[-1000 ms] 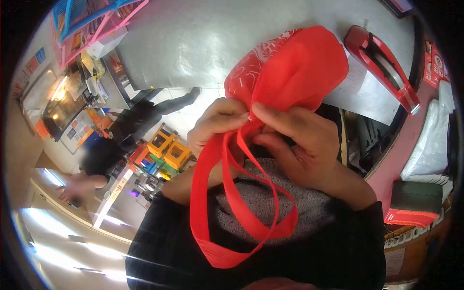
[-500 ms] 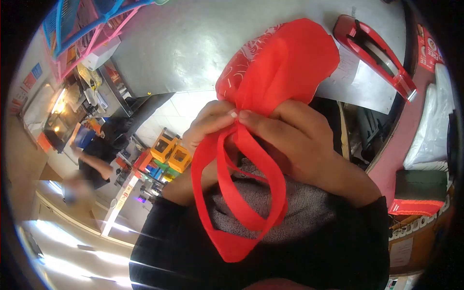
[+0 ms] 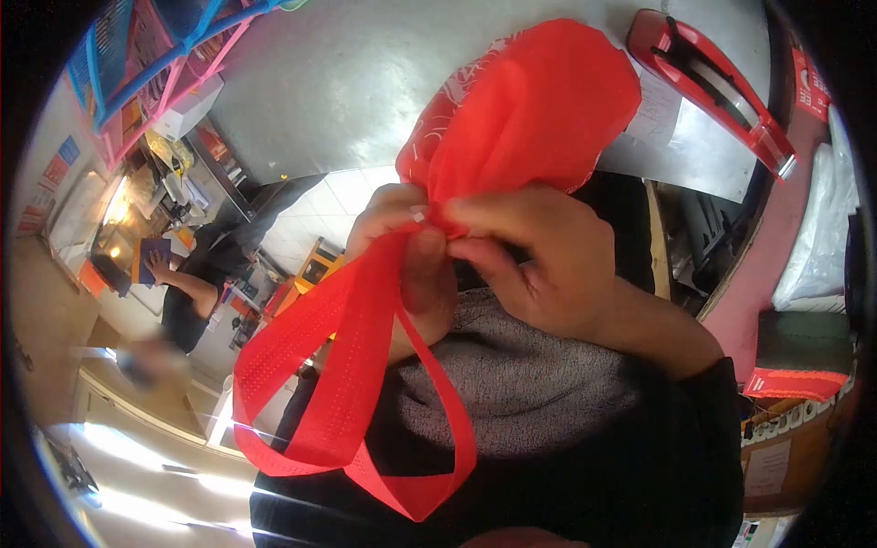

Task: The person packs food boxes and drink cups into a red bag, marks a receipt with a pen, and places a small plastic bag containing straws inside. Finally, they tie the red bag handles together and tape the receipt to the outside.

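Observation:
A full red cloth bag with a white printed pattern on its left side rests at the near edge of the metal counter. Its neck is gathered tight, and the red strap handles hang down in loops toward me. My left hand is closed around the gathered neck, thumb pressed on the straps. Close beside it, my right hand pinches the red cloth at the neck between thumb and fingers.
On the metal counter, a red tape dispenser lies over a paper sheet at the right. Clear plastic bags and a dark box stand farther right. Blue and pink racks are upper left. Another person is at the left.
The strap loops have swung left and spread out. My left thumb has come up in front of the neck, and my right fingers have shifted. The other person's arm has moved.

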### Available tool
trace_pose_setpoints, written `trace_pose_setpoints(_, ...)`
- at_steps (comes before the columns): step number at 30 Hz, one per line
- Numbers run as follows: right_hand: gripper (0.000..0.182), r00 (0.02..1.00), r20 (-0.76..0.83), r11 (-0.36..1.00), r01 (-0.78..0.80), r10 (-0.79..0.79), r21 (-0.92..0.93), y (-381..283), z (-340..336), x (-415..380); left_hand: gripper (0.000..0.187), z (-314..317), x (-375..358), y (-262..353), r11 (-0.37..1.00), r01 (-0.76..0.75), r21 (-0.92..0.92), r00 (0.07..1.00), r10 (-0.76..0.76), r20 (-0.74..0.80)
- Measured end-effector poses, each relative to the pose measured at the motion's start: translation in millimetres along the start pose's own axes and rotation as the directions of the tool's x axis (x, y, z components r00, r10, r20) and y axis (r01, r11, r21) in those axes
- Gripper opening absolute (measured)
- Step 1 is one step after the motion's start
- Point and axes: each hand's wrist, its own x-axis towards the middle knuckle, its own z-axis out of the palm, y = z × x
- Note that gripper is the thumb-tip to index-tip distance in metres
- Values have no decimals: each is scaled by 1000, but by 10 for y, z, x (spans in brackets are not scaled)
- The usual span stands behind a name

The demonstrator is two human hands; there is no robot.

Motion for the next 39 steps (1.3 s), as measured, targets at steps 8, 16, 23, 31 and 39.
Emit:
trace_pose_setpoints(8, 18, 978, -201, 977, -13, 56, 212, 107, 156, -134, 17, 130, 72, -182, 913, -392, 114, 906, 404, -123)
trace_pose_setpoints(16, 22, 989, -145, 989, 61, -41, 134, 96, 128, -120, 34, -117, 90, -185, 835, -437, 335, 897, 434, 87)
trace_pose_setpoints(23, 17, 982, -187, 980, 31, 7, 199, 99, 158, -173, 21, -206, 47, -112, 903, -385, 188, 922, 385, 40)
trace_pose_setpoints(31, 20, 990, -135, 971, 60, -29, 233, 103, 142, -176, 33, -99, 161, 7, 785, -464, 410, 883, 449, 139)
trace_pose_setpoints(39, 18, 976, -94, 912, -146, 196, 382, 22, 139, -137, 29, -115, 282, 232, 662, -552, 506, 834, 440, 334)
